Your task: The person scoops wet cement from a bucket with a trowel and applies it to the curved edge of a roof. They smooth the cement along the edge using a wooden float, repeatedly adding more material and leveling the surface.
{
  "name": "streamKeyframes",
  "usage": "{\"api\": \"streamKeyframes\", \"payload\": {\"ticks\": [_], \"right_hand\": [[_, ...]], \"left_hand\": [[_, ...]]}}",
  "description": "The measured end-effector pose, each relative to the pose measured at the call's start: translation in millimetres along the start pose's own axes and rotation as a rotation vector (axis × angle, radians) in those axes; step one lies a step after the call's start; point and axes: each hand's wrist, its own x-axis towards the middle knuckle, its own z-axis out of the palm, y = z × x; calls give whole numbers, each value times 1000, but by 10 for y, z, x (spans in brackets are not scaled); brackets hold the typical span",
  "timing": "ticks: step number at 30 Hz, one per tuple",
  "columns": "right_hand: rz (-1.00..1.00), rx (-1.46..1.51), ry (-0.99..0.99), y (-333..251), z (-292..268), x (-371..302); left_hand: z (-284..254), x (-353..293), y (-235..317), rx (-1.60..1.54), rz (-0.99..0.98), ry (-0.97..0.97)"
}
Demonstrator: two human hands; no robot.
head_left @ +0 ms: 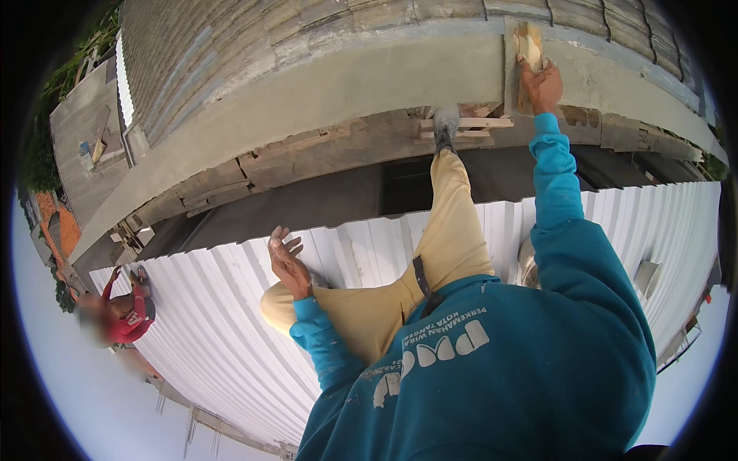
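At the upper right, my right hand [543, 86] is closed round a wooden float [530, 46], a pale, flat piece of wood smeared with grey. The float lies against a band of smooth grey plaster [384, 73] under the roof tiles. My left hand [287, 263] is raised above my bent knee, fingers apart and nothing in it. Grey smears mark its fingertips. My stretched-out leg ends in a grey-caked foot [446, 127] by some wooden strips [477, 123] below the band.
White corrugated roofing [231, 307] lies under me, beside a dark gap [307, 203] along the wall. Grey roof tiles [292, 34] rise beyond the plaster. A person in red [131, 315] crouches at the far left. A pale block [647, 278] sits on the sheets at right.
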Motion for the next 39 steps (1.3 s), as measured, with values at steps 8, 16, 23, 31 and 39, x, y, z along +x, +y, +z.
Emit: {"api": "streamKeyframes", "payload": {"ticks": [8,16,23,31,39], "right_hand": [[-348,518,-453,-3662,403,-2267],[-546,517,-537,-4065,426,-2693],[-278,78,159,-657,171,-784],[150,-226,17,1855,-287,313],[-235,482,-157,-2428,338,-1714]], "left_hand": [[-267,-360,326,-60,72,99],[-317,-400,271,-97,63,149],[-123,-159,303,-78,54,66],[-58,-107,287,-68,70,-3],[-288,-351,387,-103,34,126]]}}
